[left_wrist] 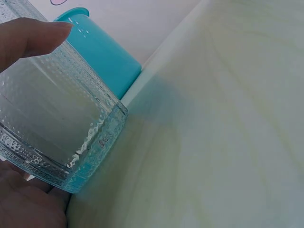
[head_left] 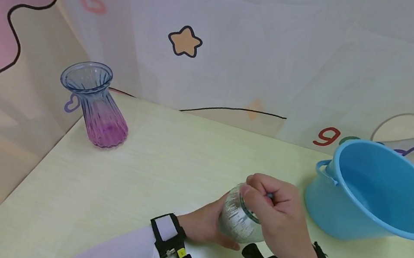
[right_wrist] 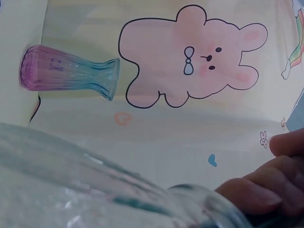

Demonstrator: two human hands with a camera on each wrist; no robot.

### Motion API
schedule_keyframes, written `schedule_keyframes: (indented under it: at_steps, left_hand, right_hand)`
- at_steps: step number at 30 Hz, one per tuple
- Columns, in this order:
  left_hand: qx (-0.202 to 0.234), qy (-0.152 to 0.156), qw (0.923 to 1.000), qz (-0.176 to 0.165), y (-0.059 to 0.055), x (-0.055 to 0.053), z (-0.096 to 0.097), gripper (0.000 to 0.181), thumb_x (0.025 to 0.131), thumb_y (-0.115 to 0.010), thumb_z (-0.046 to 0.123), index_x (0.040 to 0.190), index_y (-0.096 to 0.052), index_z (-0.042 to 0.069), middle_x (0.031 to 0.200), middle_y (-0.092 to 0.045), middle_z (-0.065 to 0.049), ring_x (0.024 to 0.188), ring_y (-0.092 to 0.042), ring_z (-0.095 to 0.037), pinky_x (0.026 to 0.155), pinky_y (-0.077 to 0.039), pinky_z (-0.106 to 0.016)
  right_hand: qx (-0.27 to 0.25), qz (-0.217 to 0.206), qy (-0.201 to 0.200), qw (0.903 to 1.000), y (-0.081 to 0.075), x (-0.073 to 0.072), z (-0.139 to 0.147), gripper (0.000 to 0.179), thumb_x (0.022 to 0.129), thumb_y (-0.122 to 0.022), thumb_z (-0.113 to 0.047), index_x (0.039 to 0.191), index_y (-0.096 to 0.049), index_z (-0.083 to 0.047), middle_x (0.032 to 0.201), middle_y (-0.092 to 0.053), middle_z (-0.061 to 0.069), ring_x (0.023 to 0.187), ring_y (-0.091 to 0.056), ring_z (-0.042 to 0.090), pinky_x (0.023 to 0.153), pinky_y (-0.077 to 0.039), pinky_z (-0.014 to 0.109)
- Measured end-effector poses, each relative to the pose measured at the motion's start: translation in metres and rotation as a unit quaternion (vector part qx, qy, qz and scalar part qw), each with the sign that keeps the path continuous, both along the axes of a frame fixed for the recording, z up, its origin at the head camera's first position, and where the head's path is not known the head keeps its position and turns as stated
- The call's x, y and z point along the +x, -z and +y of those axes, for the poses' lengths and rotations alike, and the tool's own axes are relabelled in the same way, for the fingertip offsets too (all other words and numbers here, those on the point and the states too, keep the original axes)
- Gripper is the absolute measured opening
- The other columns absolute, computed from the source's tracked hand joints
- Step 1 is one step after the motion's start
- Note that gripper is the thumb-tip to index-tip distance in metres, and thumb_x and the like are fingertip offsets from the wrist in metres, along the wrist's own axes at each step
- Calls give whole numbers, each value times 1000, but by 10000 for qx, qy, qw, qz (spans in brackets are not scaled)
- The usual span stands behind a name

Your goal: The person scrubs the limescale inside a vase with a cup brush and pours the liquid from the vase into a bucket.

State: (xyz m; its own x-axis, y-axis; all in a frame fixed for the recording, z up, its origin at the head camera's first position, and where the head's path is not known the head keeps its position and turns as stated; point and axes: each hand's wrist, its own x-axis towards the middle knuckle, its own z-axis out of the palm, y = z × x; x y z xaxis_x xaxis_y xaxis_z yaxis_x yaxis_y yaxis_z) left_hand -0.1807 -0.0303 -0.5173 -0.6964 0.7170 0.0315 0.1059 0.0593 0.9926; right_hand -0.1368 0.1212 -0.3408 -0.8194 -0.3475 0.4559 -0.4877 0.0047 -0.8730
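Note:
My left hand point(head_left: 206, 220) holds a clear, textured glass jar point(head_left: 238, 220) from its left side, tilted. In the left wrist view the thumb point(left_wrist: 35, 38) lies across the upper side of the jar point(left_wrist: 52, 114), with the palm below it. My right hand point(head_left: 278, 217) is curled at the jar's mouth and grips a thin blue-grey thing, mostly hidden by the fingers. Those curled fingers point(right_wrist: 256, 192) show beside the jar's rim point(right_wrist: 204, 199) in the right wrist view.
A ribbed vase point(head_left: 101, 110), blue above and pink below, stands at the back left. To the right of my hands is a light blue bucket point(head_left: 322, 205) with a handle. A printed cloth point(head_left: 240, 55) hangs behind the pale table point(head_left: 156, 153).

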Motion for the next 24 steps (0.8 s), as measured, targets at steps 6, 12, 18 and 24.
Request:
schedule_keyframes:
  at_steps: [6,12,18,24]
  left_hand:
    - [12,74,10000,59,2,0,0,109,77,-91,12,153,-20,44,147,-46,7,128,-51,-9,112,-42,-27]
    - [4,123,9999,84,1,-1,0,106,78,-91,13,152,-21,44,145,-45,6,126,-51,-10,109,-44,-27]
    - [-11,116,9999,88,0,-1,-1,106,78,-91,13,152,-21,43,145,-46,7,126,-51,-9,110,-44,-26]
    - [101,96,9999,67,0,-1,0,112,76,-91,9,154,-19,44,148,-47,7,129,-51,-9,113,-41,-27]
  right_hand:
    - [424,-387,-72,9983,-3,0,-1,42,97,-54,11,66,-38,-13,64,-30,1,60,-36,18,51,-30,30]
    - [442,-274,-221,9984,-2,-1,-4,32,98,-57,8,74,-45,-9,68,-38,3,66,-44,19,53,-34,33]
    - [434,-146,-238,9987,2,-2,-4,31,97,-58,9,74,-45,-8,64,-38,3,61,-42,18,50,-31,32]
    - [-59,-153,-121,9998,1,-2,-2,31,98,-52,11,74,-43,-7,64,-33,3,60,-38,18,49,-29,33]
